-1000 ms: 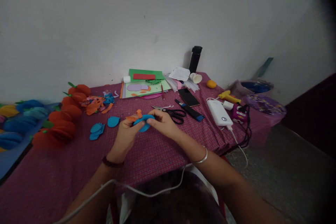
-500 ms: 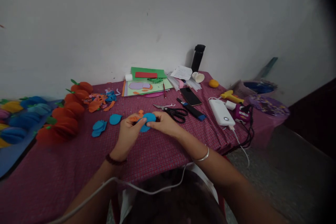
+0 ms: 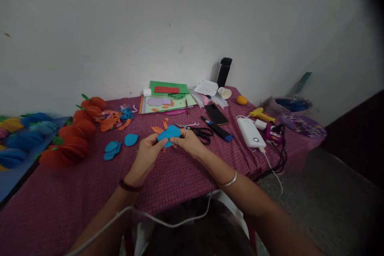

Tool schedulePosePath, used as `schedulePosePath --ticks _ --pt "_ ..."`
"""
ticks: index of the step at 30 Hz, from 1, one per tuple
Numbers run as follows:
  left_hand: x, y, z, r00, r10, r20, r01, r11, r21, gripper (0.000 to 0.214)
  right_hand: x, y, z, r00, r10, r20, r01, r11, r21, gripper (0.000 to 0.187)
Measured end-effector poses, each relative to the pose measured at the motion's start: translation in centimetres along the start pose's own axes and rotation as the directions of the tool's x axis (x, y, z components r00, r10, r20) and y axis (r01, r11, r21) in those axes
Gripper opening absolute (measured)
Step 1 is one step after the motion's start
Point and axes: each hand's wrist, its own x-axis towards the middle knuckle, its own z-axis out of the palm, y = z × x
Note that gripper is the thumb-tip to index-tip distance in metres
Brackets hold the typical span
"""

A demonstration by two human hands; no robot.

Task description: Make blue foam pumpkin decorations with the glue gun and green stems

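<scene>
Over the middle of the table, my left hand (image 3: pixel 149 150) and my right hand (image 3: pixel 189 143) pinch blue petal-shaped cutouts (image 3: pixel 169 134) between thumbs and fingers. The cutouts overlap; whether they are joined I cannot tell. Just beyond them lie orange cut pieces (image 3: pixel 157 129), partly hidden. Black-handled scissors (image 3: pixel 204 134) rest right beside my right hand, blades pointing left. Left of my left hand lies a single blue cutout (image 3: pixel 131 139), and farther left a small stack of blue cutouts (image 3: pixel 112 150).
Orange pumpkin-shaped crafts (image 3: pixel 73 148) line the left, beside a heap of scraps (image 3: pixel 115 118). Coloured sheets (image 3: pixel 169 84) lie at the back. Rightward are a phone (image 3: pixel 216 114), a white power bank (image 3: pixel 251 132), a yellow glue gun (image 3: pixel 262 115) and a black bottle (image 3: pixel 224 73). A white cable (image 3: pixel 168 224) crosses my lap.
My hands have brought the blue cutouts into a wider side-by-side overlap. The orange pieces by my left fingers now lie more in the open beyond the hands. The view has shifted slightly.
</scene>
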Motion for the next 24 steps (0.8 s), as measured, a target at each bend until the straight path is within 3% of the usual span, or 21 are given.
schedulePosePath --ticks 4,11,18,24 --pt "0.0 0.1 0.1 0.999 0.017 -0.041 -0.016 1.000 0.025 0.024 0.1 0.1 0.0 1.000 0.015 0.004 -0.015 0.999 -0.042 0.024" --pt "0.2 -0.5 0.5 0.997 -0.035 -0.065 0.025 0.989 -0.145 0.026 -0.1 0.7 -0.1 0.982 -0.191 0.003 0.182 0.930 -0.320 0.005" --pt "0.4 -0.2 0.1 0.993 0.022 -0.118 -0.030 0.998 -0.062 0.023 -0.4 0.0 -0.2 0.922 -0.382 0.067 0.348 0.739 -0.576 0.015" --pt "-0.3 1.1 0.7 0.996 -0.045 -0.081 0.039 0.996 -0.076 0.028 -0.6 -0.7 0.0 0.912 -0.410 0.028 0.339 0.711 -0.616 0.019"
